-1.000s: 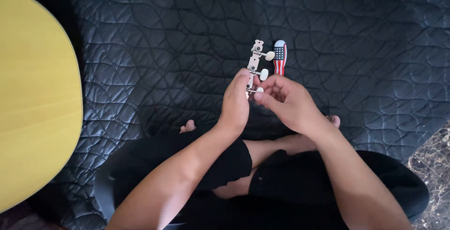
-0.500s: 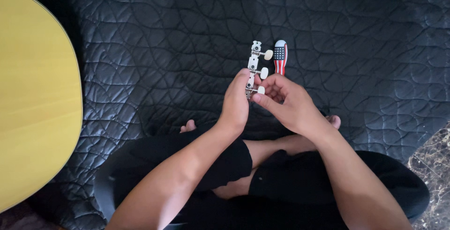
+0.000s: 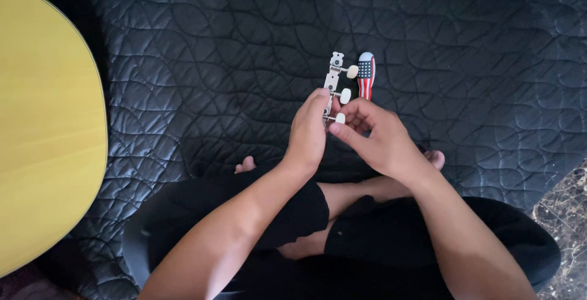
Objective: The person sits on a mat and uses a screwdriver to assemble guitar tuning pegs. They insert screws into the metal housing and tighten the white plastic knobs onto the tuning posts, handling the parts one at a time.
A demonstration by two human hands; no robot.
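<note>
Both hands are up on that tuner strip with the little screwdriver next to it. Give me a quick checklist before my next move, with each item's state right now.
1. Left hand grips the lower end of the metal tuner strip: ok.
2. Right hand fingertips at the lowest cream knob: ok.
3. All three cream knobs present on the strip: ok.
4. Flag-patterned screwdriver close by: ok; whether the right hand holds it or it lies on the quilt: cannot tell.
5. Yellow guitar body apart from the hands, at the left: ok.
6. Loose screws on the dark quilted cover: cannot tell.
</note>
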